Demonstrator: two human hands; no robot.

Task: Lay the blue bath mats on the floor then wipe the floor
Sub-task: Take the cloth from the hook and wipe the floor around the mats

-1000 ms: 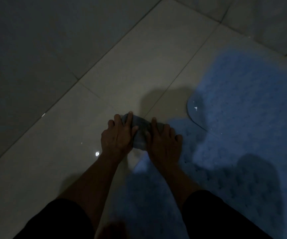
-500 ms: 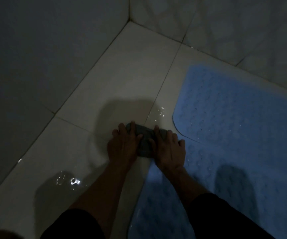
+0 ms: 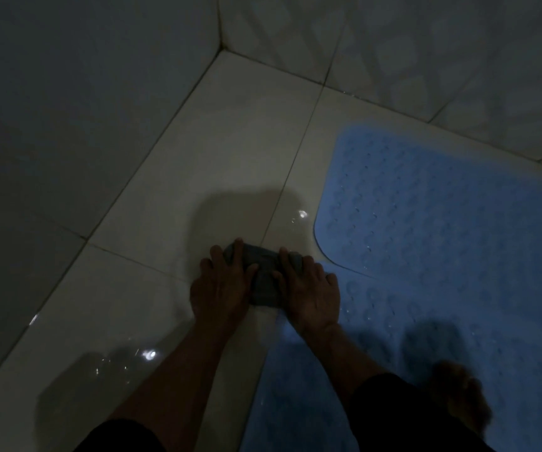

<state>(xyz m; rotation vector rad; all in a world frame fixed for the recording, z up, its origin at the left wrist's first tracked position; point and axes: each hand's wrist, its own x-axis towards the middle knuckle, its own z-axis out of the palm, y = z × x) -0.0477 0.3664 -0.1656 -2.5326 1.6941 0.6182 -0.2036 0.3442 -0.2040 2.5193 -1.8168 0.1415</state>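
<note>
Both arms stretch forward; left hand (image 3: 220, 290) and right hand (image 3: 312, 296) press flat on grey cloth (image 3: 264, 282).

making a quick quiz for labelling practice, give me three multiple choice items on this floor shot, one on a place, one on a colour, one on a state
1. Where is the grey cloth?
A. on the floor tiles beside the bath mat
B. in the middle of the mat
C. draped over a forearm

2. What colour is the bath mat?
A. green
B. red
C. blue

3. How do the left hand and right hand lie?
A. both in fists, off the cloth
B. both flat, fingers spread, pressing the cloth
C. one raised in the air

Key:
1 A, the cloth sits on pale tile across a grout line, just left of the mat's edge.
2 C, the mat shows blue against the pale tiles.
3 B, straight fingers of both hands lie over the cloth's two ends.
</note>
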